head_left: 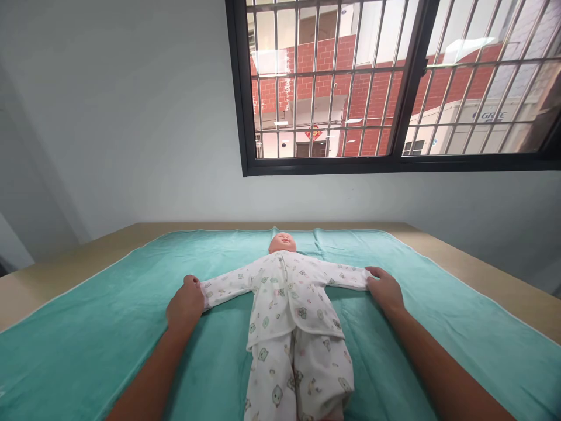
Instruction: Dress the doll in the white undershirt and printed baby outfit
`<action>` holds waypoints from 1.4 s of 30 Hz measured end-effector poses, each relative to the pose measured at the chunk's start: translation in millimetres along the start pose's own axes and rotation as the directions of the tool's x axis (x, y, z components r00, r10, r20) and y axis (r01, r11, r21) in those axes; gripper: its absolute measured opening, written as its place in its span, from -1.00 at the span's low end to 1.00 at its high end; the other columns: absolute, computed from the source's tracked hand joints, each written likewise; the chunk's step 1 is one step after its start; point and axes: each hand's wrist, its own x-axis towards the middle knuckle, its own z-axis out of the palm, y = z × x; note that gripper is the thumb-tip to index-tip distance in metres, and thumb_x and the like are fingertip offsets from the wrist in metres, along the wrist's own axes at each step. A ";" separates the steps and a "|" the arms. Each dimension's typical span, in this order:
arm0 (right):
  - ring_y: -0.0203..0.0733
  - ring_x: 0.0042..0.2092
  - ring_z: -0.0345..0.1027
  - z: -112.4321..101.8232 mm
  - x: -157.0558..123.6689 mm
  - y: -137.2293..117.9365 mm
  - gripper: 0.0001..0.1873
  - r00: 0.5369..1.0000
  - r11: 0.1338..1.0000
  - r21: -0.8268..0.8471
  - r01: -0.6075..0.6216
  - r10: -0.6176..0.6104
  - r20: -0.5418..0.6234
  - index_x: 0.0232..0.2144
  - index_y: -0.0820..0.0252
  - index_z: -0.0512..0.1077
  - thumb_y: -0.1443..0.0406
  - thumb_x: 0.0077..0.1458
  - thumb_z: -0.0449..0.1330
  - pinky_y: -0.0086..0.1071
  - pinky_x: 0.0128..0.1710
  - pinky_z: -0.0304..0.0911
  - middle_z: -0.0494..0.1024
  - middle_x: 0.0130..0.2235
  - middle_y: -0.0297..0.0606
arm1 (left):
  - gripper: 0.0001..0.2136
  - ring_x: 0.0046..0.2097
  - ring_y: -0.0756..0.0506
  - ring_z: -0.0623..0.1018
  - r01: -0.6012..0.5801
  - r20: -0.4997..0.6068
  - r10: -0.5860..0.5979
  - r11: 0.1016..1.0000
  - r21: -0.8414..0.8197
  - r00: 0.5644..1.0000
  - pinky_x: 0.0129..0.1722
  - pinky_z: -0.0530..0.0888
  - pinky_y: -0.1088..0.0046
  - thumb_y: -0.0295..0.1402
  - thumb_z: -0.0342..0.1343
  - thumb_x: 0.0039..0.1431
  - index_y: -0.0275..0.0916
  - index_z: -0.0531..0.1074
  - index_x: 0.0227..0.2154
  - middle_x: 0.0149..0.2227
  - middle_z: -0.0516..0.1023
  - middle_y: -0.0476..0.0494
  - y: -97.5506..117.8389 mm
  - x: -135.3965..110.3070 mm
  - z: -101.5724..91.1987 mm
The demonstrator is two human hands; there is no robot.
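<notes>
A baby doll [283, 241] lies on its back on a teal blanket [109, 327], dressed in a white printed top [284, 292] and matching trousers [298, 374]. Its sleeves are stretched out to both sides. My left hand [186, 305] is closed on the end of the doll's left-side sleeve, fingers curled over the cuff. My right hand [384, 289] grips the end of the other sleeve, fingers bent around the cuff.
The blanket covers a wooden table [482, 275] that stands against a pale wall. A barred window [394, 88] with a black frame is above, showing a red brick building outside.
</notes>
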 end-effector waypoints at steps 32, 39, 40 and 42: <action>-0.08 0.05 0.24 23.4 -64.9 -208.9 -0.71 0.777 0.794 0.434 0.426 -0.567 0.274 -0.15 -0.03 0.50 0.15 0.20 0.02 -0.18 0.09 0.14 0.47 -0.03 -0.29 | -0.61 0.06 -0.16 0.41 -0.481 -0.022 0.486 0.857 -0.182 0.874 0.08 0.28 0.34 -0.17 -0.22 0.29 -0.24 0.35 0.01 0.04 0.41 -0.23 20.2 -6.0 36.6; -0.08 0.10 0.13 25.9 -64.5 -205.8 -0.67 0.777 0.814 0.432 0.387 -0.540 0.322 -0.09 -0.08 0.47 0.12 0.21 -0.01 -0.14 0.16 0.06 0.39 0.00 -0.30 | -0.64 0.03 -0.15 0.42 -0.449 0.007 0.463 0.865 -0.223 0.887 0.04 0.29 0.37 -0.19 -0.23 0.29 -0.21 0.36 -0.03 0.01 0.41 -0.20 23.0 -11.2 33.2; -0.07 0.10 0.12 26.3 -64.0 -206.7 -0.67 0.776 0.820 0.424 0.384 -0.536 0.333 -0.09 -0.09 0.47 0.12 0.21 -0.02 -0.12 0.16 0.05 0.38 0.01 -0.30 | -0.64 0.02 -0.15 0.42 -0.445 0.008 0.459 0.866 -0.228 0.889 0.03 0.29 0.38 -0.18 -0.23 0.29 -0.21 0.36 -0.04 0.01 0.41 -0.20 23.3 -12.1 32.3; -0.06 0.10 0.11 26.5 -62.9 -208.7 -0.66 0.765 0.826 0.406 0.390 -0.536 0.355 -0.08 -0.12 0.47 0.11 0.21 -0.03 -0.09 0.17 0.04 0.37 0.01 -0.30 | -0.63 0.02 -0.15 0.43 -0.435 0.009 0.450 0.869 -0.236 0.893 0.01 0.30 0.39 -0.17 -0.24 0.30 -0.21 0.37 -0.05 0.01 0.42 -0.21 23.8 -13.8 30.7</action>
